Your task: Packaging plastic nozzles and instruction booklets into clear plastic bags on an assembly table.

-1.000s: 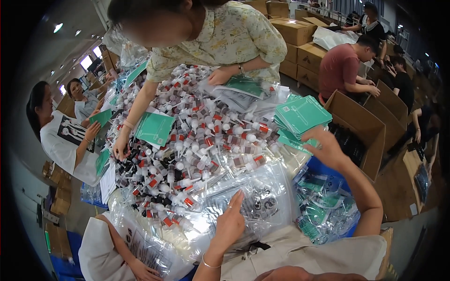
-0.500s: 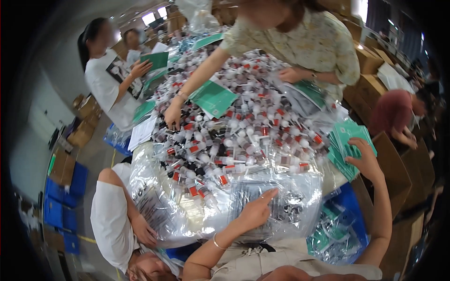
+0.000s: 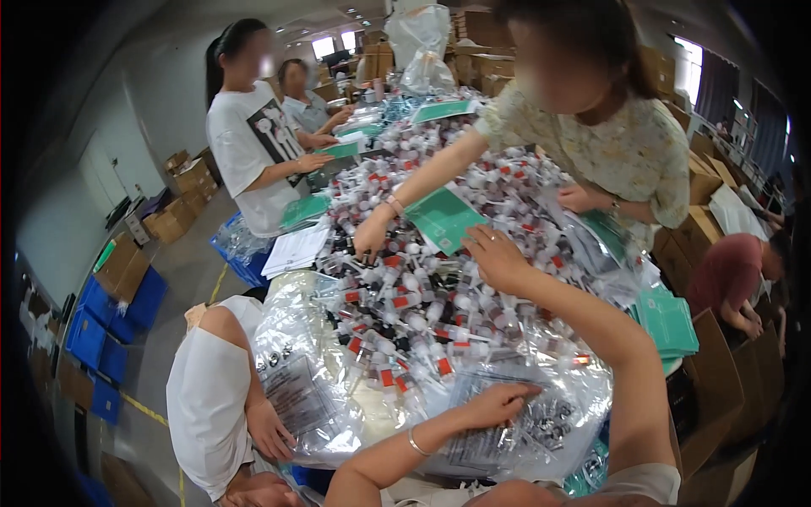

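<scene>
My right hand (image 3: 498, 258) reaches over the pile of small clear bottles (image 3: 473, 317) with white tips and red bands. Its fingers are spread at the lower right edge of a green booklet (image 3: 446, 220) lying on the pile; whether they touch it is hard to tell. Below, my left hand (image 3: 500, 406), a bangle at the wrist, rests on clear plastic bags (image 3: 583, 397) with printed sheets under them. Its index finger is stretched out and nothing shows in its grasp. Across the table, a co-worker's hand (image 3: 372, 234) dips into the bottles.
A stack of green booklets (image 3: 666, 325) lies at the table's right edge, by an open cardboard box (image 3: 714, 397). White sheets (image 3: 297, 249) lie at the left. A person in white sleeves (image 3: 207, 397) leans close at my left. Blue bins (image 3: 93, 338) stand on the floor.
My right hand has moved left and away from me, from the booklet stack to the single green booklet on the pile. The view has shifted; my left hand stays on the plastic bags.
</scene>
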The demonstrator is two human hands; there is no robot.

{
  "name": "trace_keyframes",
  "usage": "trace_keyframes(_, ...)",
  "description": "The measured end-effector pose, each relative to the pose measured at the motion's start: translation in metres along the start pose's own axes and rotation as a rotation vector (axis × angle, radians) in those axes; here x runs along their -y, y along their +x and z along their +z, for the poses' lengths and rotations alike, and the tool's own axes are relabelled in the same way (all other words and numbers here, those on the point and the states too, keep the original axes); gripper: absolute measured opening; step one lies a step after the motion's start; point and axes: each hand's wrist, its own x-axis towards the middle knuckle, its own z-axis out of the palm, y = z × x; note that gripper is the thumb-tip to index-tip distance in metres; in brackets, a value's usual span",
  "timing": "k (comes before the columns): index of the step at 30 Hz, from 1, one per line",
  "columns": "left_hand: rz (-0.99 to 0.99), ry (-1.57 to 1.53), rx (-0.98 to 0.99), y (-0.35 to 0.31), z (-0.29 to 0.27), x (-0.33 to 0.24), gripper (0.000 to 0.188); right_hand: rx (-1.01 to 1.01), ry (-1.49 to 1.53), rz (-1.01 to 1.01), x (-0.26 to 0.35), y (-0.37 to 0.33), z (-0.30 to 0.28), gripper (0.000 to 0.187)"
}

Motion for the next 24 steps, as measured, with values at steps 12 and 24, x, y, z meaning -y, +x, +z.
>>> trace_keyframes(12, 0.292, 0.117, -0.206, 0.002, 0.003, 0.027, 0.044, 0.196, -0.229, 0.060, -0.028, 0.101, 0.074, 0.066)
trace_keyframes(24, -0.066, -0.382, 0.023, -0.002, -0.008, -0.007, 0.043, 0.058, 0.203, -0.035, 0.014, -0.045, -0.050, 0.046)
